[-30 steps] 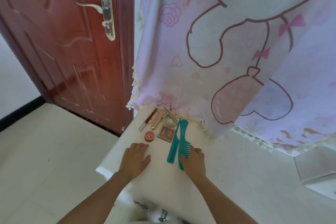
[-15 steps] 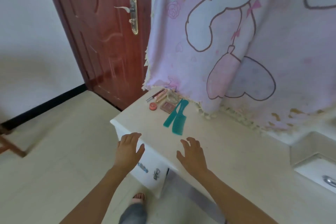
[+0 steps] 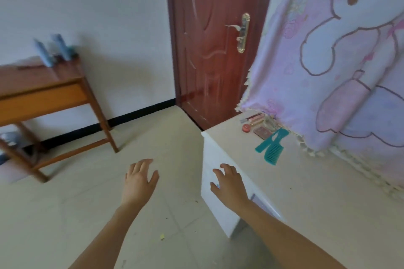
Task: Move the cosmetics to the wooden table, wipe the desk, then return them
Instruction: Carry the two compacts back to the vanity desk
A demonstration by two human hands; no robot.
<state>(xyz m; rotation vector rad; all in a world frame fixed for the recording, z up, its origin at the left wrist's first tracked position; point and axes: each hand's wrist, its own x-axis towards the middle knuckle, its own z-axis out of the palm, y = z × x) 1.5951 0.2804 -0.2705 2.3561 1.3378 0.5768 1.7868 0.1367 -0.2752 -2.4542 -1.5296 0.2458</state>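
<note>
Beyond right hand (image 3: 229, 183), well apart: combs (image 3: 271, 146), cosmetics (image 3: 255, 124).

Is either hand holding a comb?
No, the left hand and right hand are empty; the teal combs lie on the desk.

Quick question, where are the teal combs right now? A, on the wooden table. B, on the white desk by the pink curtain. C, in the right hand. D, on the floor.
B: the teal combs lie flat on the white desk at the foot of the pink curtain, apart from the right hand and the left hand, which both hold nothing.
</note>
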